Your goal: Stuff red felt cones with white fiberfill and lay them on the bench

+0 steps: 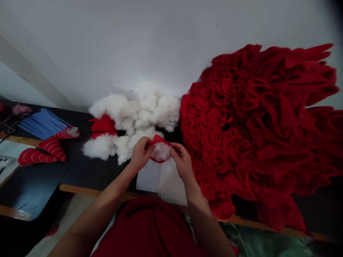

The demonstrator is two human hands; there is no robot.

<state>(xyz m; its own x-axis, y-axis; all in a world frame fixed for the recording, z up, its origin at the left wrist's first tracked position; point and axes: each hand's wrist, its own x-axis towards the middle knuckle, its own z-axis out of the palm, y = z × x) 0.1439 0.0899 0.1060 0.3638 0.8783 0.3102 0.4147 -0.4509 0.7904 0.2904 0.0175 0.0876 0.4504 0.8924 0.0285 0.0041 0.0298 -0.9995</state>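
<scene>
My left hand [139,153] and my right hand [182,160] both pinch a small red felt piece [160,150] stuffed with white filling, held just above the dark table [88,171]. A white sheet [160,180] lies on the table under my hands. Behind them sits a heap of white stuffing [139,114] with another red felt piece [103,125] resting on it.
A big pile of red felt pieces [257,128] fills the right side of the table. At the left lie three stuffed red pieces with white stitching [49,147], a blue fabric bundle [43,123] and a ball of red-white twine [21,109]. A white wall stands behind.
</scene>
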